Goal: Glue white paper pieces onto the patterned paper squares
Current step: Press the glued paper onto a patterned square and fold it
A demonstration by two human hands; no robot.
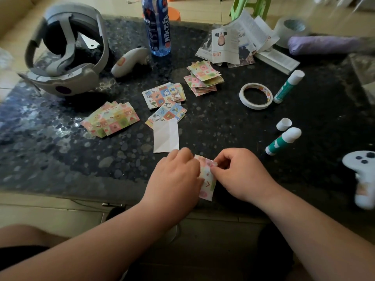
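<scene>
A small patterned paper square [207, 180] lies at the near edge of the dark table [60, 159], between my hands. My left hand [175, 177] holds its left side with curled fingers. My right hand [239, 175] pinches its top right corner. A creased white paper piece [166, 136] lies just beyond my left hand. Stacks of patterned squares lie further back: a pink and green stack [111, 119], a blue stack [165, 102] and another stack [204, 78]. An uncapped glue stick [283, 141] lies at the right with its cap [284, 124] beside it.
A second, capped glue stick [288, 87] and a tape roll [256, 95] lie at the right. A VR headset [65, 51], a controller [129, 61], a water bottle [156, 25], newspaper scraps [233, 43], a purple umbrella [324, 45] and a white controller [363, 175] ring the table.
</scene>
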